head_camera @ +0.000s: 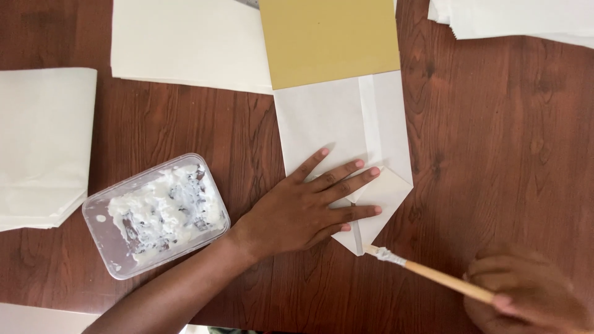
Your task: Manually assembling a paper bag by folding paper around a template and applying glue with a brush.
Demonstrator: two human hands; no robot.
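While our left hand lies flat, fingers spread and gripping nothing, it presses down the folded white paper bag at its pointed lower end. We take that bag as our landmark: it runs lengthwise away from us on the wooden table, its far end tucked under a mustard-yellow card.

Our right hand sits below and to the right of the bag, fingers closed around a wooden-handled brush. The brush's long axis slants up and leftward; its paste-coated tip touches or just meets the bag's lower point, beside the left fingertips. The right hand is the farther one from the fold.

Left of the bag stands a clear plastic tub smeared with white paste. More white sheets lie above-left of the bag.
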